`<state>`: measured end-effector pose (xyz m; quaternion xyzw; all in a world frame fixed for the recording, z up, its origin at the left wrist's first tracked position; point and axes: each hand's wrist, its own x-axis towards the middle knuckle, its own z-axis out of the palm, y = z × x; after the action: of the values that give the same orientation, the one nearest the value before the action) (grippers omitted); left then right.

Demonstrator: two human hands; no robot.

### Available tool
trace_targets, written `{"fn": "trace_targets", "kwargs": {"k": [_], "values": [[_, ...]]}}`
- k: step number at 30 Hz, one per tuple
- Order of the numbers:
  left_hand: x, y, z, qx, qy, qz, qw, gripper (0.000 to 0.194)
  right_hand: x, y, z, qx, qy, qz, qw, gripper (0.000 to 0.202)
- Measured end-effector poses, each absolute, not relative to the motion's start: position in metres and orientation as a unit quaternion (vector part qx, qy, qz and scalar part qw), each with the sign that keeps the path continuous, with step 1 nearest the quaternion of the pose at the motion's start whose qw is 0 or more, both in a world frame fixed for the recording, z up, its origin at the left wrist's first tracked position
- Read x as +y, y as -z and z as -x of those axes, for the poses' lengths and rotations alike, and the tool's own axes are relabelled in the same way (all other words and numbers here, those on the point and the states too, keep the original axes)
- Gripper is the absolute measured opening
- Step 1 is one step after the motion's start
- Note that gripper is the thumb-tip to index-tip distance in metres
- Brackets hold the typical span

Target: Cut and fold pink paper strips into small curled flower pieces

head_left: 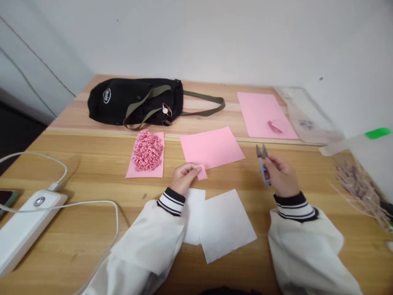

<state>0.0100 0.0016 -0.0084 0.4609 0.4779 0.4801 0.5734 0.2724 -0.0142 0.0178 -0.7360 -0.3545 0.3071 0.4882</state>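
Observation:
Between thumb and fingers, my left hand [184, 177] pinches a small pink paper piece [202, 173], just over the near edge of a larger pink sheet [213, 148]. Off to the right, my right hand [283, 176] grips blue-handled thread snips [263, 167], their two blades apart and pointing away from me. Two white paper squares [229, 225] overlap on the table below my hands. Left of my left hand, a heap of pink crinkled strips or tiny blossoms [147, 151] lies on a pink sheet [131, 171].
A black bag [113, 107] with olive straps lies at the back. Another pink sheet [256, 112] with a small folded scrap is at back right, beside clear plastic packaging [310, 119]. Dried stems [357, 186] lie right. A white power bank [32, 223] with cables sits left.

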Motion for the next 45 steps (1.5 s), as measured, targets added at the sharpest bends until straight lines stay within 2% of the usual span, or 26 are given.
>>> {"fn": "trace_targets", "kwargs": {"k": [4, 7, 12, 20, 31, 41, 45], "values": [[0.002, 0.009, -0.01, 0.48, -0.479, -0.465, 0.569, 0.029, -0.025, -0.008, -0.274, -0.524, -0.207, 0.746, 0.356, 0.03], [0.002, 0.01, -0.01, 0.479, -0.477, -0.478, 0.561, 0.031, -0.029, -0.006, -0.272, -0.578, -0.162, 0.737, 0.31, 0.03], [0.0, 0.009, -0.01, 0.478, -0.477, -0.49, 0.551, 0.029, -0.034, 0.003, -0.27, -0.62, -0.164, 0.712, 0.287, 0.029], [-0.002, 0.007, -0.012, 0.471, -0.482, -0.501, 0.543, 0.028, -0.035, 0.015, -0.262, -0.666, -0.139, 0.656, 0.326, 0.026], [-0.002, 0.01, -0.015, 0.456, -0.487, -0.503, 0.549, 0.027, -0.035, 0.018, -0.257, -0.672, -0.024, 0.707, 0.219, 0.027], [-0.002, 0.009, -0.015, 0.465, -0.48, -0.525, 0.527, 0.027, -0.028, 0.019, -0.248, -0.626, 0.007, 0.747, 0.225, 0.019], [-0.004, 0.011, -0.015, 0.478, -0.493, -0.528, 0.499, 0.025, -0.028, 0.015, -0.244, -0.637, 0.004, 0.746, 0.191, 0.02]]}}
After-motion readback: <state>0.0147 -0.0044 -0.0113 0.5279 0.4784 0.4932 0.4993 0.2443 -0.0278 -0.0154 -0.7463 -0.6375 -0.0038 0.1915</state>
